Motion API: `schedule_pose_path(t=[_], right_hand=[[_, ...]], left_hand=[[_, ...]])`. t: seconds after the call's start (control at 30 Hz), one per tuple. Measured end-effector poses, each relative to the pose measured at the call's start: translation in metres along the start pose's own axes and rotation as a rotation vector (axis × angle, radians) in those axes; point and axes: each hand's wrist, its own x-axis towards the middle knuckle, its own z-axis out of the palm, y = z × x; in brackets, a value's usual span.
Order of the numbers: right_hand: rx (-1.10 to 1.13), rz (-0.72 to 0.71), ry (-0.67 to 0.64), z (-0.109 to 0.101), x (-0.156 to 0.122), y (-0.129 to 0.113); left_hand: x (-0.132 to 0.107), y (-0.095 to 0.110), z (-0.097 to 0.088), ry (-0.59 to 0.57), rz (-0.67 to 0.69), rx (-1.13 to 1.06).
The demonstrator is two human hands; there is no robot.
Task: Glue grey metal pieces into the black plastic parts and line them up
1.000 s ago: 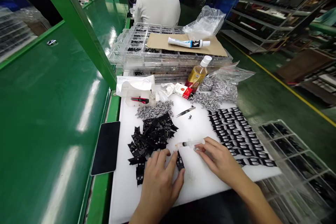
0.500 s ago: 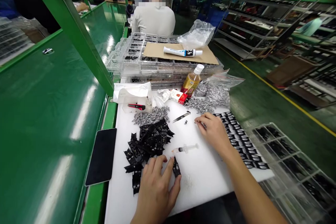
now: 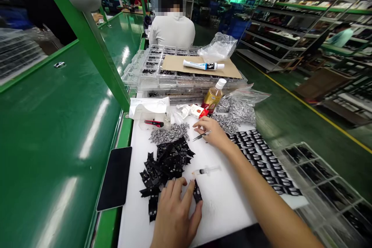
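My left hand point(image 3: 178, 211) rests low on the white work surface, with the index finger and thumb on either end of a small black plastic part point(image 3: 197, 192). Beside it lies a heap of similar black plastic parts point(image 3: 170, 159). My right hand point(image 3: 210, 130) is over the upper middle of the surface, fingers slightly apart, nothing visible between them. Just under its fingers lie tweezers point(image 3: 200, 136), apparently not gripped. Left of those fingertips is a pile of small grey pieces point(image 3: 170, 133). A syringe point(image 3: 207, 170) lies between both hands.
Rows of black parts with grey pieces point(image 3: 261, 159) stand at right. A bottle point(image 3: 213, 97), a red-white box point(image 3: 199, 111) and a bag of grey pieces point(image 3: 240, 110) are behind. A red cutter point(image 3: 154, 123) and a tablet point(image 3: 114, 178) lie left. A person point(image 3: 173, 29) sits ahead.
My right hand has moved left and away from me, from beside the rows of parts to above the tweezers. My left hand stays at the black part. The view has tilted slightly up.
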Motion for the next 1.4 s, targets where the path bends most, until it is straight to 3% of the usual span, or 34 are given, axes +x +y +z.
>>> schedule_pose_path(t=[0.17,0.47,0.57,0.77,0.83,1.0,1.1,1.27,1.4], right_hand=[[-0.004,-0.014,-0.065,0.014,0.031,0.006],[-0.033,-0.037,-0.079,0.019,0.031,0.008],[-0.072,-0.002,-0.044,0.007,0.026,0.014],[-0.176,0.12,0.036,-0.042,-0.001,0.04],[-0.176,0.109,0.03,-0.047,-0.007,0.041],[-0.111,-0.084,-0.088,-0.023,0.008,0.015],[-0.124,-0.127,-0.122,-0.011,0.021,0.005],[-0.254,0.052,-0.001,-0.028,0.012,0.025],[-0.312,0.142,-0.014,-0.039,-0.002,0.045]], left_hand=[[-0.001,0.0,0.0,0.007,-0.001,-0.001],[-0.001,0.0,0.001,0.002,-0.013,-0.015],[-0.001,0.0,0.0,0.002,-0.013,-0.015],[-0.002,0.0,0.0,0.003,-0.017,-0.017],[-0.002,-0.001,0.001,0.008,-0.015,-0.017],[-0.002,0.0,0.002,0.006,-0.01,-0.017],[-0.002,0.0,0.002,0.009,-0.005,-0.015],[-0.003,0.0,0.002,0.015,-0.01,-0.016],[-0.002,-0.001,0.002,0.018,-0.017,-0.02]])
